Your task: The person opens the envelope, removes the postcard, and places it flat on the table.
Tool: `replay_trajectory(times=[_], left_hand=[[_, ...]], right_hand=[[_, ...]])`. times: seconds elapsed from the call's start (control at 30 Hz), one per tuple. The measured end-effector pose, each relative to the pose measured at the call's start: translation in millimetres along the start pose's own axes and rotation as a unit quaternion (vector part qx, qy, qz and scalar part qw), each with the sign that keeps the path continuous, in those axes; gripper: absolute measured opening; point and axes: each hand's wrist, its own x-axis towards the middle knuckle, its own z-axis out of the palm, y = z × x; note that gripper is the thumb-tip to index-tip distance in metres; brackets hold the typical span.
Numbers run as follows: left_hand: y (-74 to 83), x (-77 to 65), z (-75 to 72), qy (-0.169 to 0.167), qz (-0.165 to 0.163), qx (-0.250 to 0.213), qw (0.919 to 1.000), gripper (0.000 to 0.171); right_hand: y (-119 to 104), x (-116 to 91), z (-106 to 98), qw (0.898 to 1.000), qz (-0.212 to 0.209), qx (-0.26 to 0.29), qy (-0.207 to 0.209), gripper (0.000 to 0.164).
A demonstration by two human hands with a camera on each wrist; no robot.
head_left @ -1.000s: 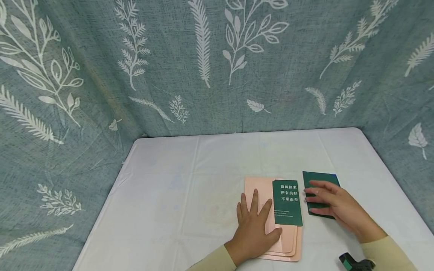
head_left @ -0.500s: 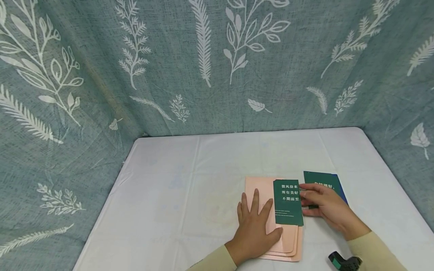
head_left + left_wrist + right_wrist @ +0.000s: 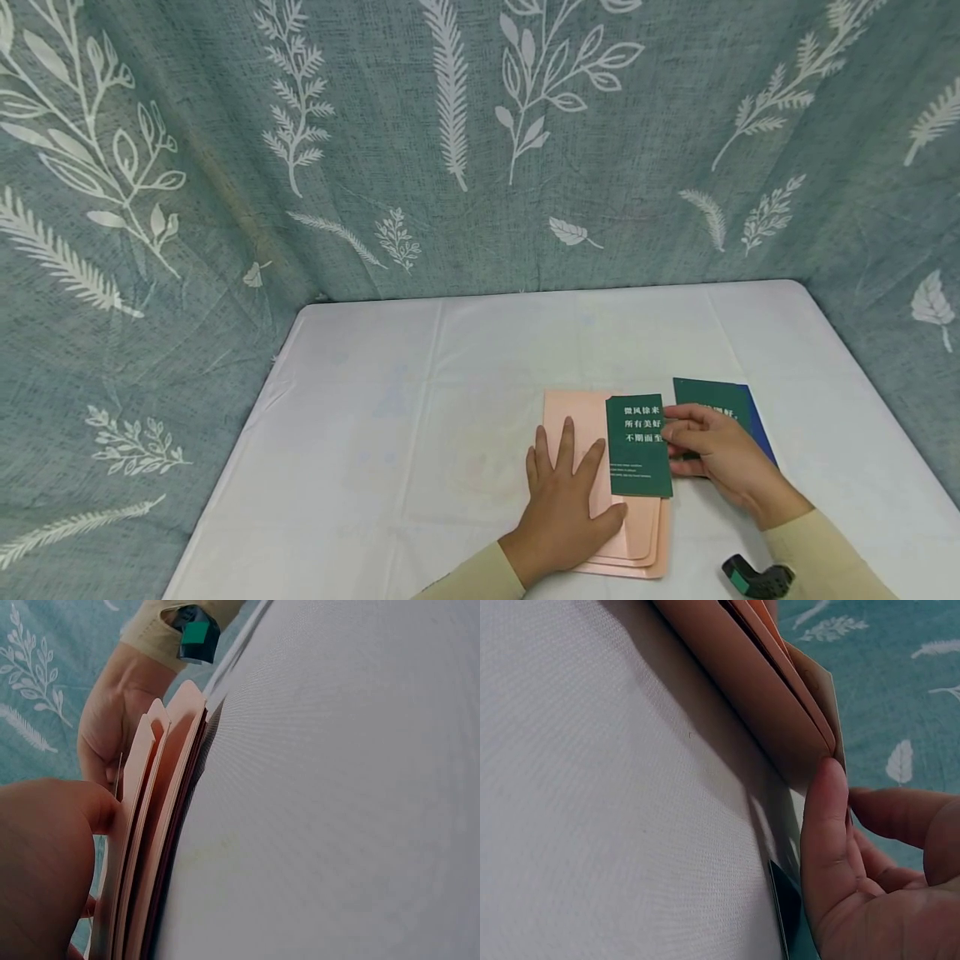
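Note:
My left hand (image 3: 562,521) lies spread on a stack of pink envelopes or folders (image 3: 636,533), fingers straight. A dark green card (image 3: 641,454) with white printed characters rests on the stack's right part. My right hand (image 3: 723,458) pinches this card's right edge between thumb and fingers; in the right wrist view the thumb (image 3: 889,814) and a finger meet at the edge. The stack's layered edges (image 3: 154,787) show in the left wrist view, beside my left hand (image 3: 45,855).
Another green card (image 3: 701,389), with something blue (image 3: 761,429) along its right side, lies on the white tablecloth (image 3: 375,433), partly behind my right hand. A black and green device (image 3: 753,577) sits at my right wrist. A leaf-patterned curtain (image 3: 375,150) stands behind the table.
My right hand has moved left from the farther green card to the right edge of the card on the stack and pinches it. That card has barely shifted. My left hand stays put.

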Motion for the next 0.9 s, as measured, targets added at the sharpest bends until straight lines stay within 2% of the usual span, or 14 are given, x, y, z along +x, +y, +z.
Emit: replay_trajectory(times=[0.4,0.9], left_hand=[[1.8,0.3,-1.0,0.001,-0.006,-0.002,1.0000,0.079],[2.0,0.7,-1.7,0.002,-0.003,-0.009,1.0000,0.079]], right_hand=[[-1.7,1.0,-0.4,1.000,-0.002,-0.011,0.005,0.054],[4.3,0.0,-15.4,1.000,-0.001,-0.025,0.013,0.053]])
